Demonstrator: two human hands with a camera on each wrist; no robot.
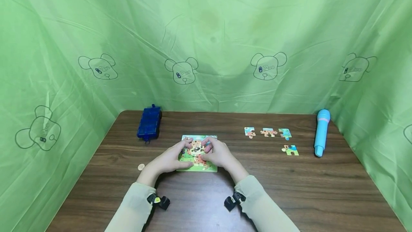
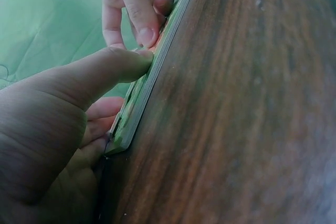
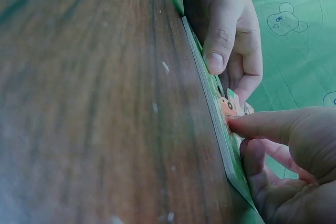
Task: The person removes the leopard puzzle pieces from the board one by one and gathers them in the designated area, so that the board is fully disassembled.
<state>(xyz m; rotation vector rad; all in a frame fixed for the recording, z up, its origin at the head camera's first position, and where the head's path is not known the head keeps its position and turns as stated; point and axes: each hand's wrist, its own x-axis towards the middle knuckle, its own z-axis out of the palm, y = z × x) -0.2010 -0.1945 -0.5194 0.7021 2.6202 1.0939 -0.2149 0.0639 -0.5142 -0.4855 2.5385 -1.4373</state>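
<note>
The puzzle [image 1: 197, 153] looks partly filled — four loose pieces [image 1: 268, 132] lie well apart to its right on the table [image 1: 289, 189], so placing them seems left to do. It sits mid-table under both hands: left hand [image 1: 170, 158] and right hand [image 1: 218, 153] rest on it close together, thumbs at its near edge, fingers pressing its face

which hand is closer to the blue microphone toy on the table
Right. The right hand rests on the puzzle board, left of the microphone; the left hand lies farther left still.
</note>
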